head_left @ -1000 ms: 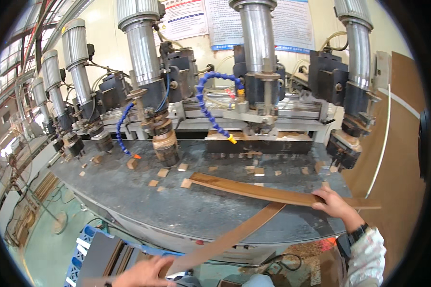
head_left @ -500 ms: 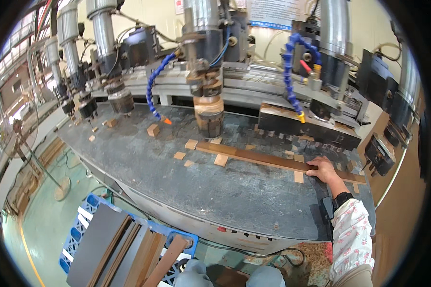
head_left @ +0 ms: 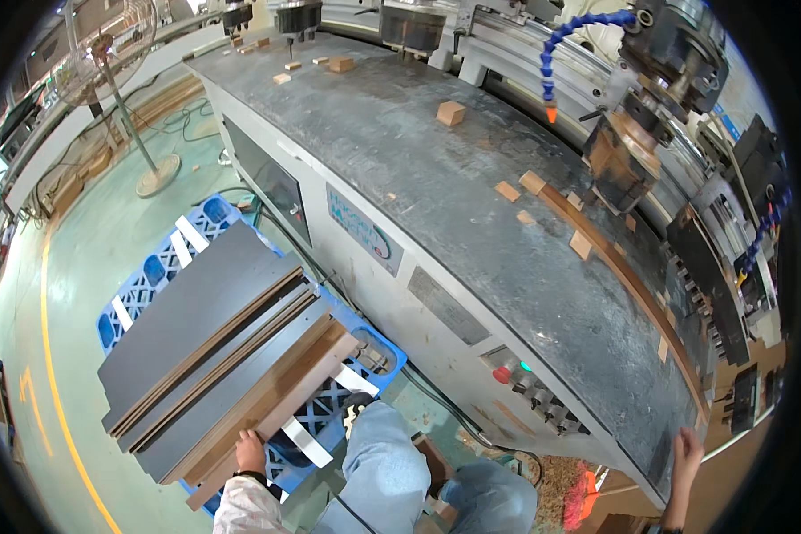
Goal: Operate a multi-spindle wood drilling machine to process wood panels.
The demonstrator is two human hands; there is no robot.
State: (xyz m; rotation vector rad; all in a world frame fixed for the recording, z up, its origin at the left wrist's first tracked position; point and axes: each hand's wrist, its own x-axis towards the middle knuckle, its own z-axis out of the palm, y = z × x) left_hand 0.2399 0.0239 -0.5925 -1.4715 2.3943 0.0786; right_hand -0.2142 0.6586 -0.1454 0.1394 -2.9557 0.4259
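Observation:
My left hand is closed on the long edge of a narrow wooden board, the nearest one of a stack on a blue pallet. Larger dark grey panels and more brown-edged boards lie beside it. At the lower right, my right hand is raised near the front corner of the machine table, fingers loosely bent and apart, with nothing seen in them. Close to it ends a long brown wooden strip, which lies along the grey table top with small wooden blocks next to it.
Drill heads and a blue segmented hose hang over the table. Control buttons sit on the machine's front. A standing fan is at far left. Sawdust and a red brush lie on the floor.
The view has swung left and down toward the pallet. My right hand has come off the long strip on the table. My left hand has come into view at the board stack.

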